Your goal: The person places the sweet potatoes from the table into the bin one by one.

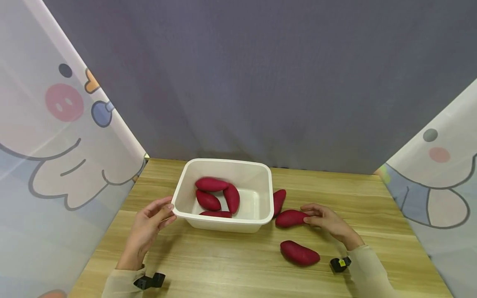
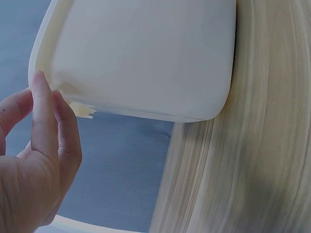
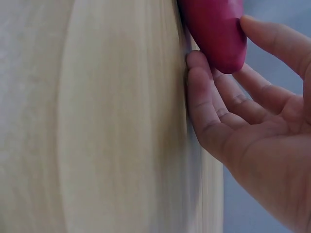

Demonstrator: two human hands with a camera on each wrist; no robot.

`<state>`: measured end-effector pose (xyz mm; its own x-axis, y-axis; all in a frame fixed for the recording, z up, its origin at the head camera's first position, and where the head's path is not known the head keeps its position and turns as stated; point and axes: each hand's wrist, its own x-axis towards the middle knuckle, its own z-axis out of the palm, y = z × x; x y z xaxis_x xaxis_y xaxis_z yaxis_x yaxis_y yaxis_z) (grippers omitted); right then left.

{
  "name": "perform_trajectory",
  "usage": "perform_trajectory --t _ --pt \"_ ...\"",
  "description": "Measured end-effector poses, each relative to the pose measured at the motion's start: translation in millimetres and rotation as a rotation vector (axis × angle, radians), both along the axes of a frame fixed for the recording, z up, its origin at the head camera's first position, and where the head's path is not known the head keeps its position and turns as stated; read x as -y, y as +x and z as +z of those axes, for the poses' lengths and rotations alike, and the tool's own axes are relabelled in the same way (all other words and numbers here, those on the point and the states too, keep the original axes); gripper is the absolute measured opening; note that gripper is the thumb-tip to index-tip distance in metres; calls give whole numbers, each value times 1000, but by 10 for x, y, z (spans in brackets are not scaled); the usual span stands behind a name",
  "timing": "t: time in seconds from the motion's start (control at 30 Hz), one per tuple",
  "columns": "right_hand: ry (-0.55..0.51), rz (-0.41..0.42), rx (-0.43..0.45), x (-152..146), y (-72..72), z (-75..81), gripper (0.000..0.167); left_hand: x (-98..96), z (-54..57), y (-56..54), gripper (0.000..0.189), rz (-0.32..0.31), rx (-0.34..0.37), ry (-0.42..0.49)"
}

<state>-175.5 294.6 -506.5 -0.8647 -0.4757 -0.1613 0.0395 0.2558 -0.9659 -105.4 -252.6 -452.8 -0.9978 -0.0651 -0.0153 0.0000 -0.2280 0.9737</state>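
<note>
A white plastic bin [image 1: 223, 224] stands on the table with several dark red sweet potatoes [image 1: 232, 198] inside. My left hand [image 1: 149, 221] pinches its left rim between thumb and fingers; the left wrist view shows the fingertips [image 2: 40, 80] against the bin's outer wall [image 2: 146, 58]. To the right of the bin, my right hand [image 1: 328, 221] grips the right end of a sweet potato [image 1: 290, 218], thumb on one side and fingers on the other. In the right wrist view that sweet potato [image 3: 218, 36] lies between thumb and curled fingers, low at the tabletop.
Another sweet potato [image 1: 279, 202] lies against the bin's right side, partly hidden by it. One more sweet potato [image 1: 299, 253] lies nearer on the wooden table [image 1: 223, 269]. A grey curtain [image 1: 261, 82] hangs behind, with printed cloths at both sides.
</note>
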Motion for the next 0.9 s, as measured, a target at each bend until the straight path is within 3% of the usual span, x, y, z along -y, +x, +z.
perform_trajectory --t 0.47,0.7,0.9 --pt "-20 -52 -5 -34 21 59 55 -2 3 -17 26 -10 -8 24" --pt "-25 -135 -52 0 18 251 53 -1 1 -8 26 -8 -1 27" --pt "-87 -166 -113 56 -7 525 39 1 2 -9 26 -7 2 37"
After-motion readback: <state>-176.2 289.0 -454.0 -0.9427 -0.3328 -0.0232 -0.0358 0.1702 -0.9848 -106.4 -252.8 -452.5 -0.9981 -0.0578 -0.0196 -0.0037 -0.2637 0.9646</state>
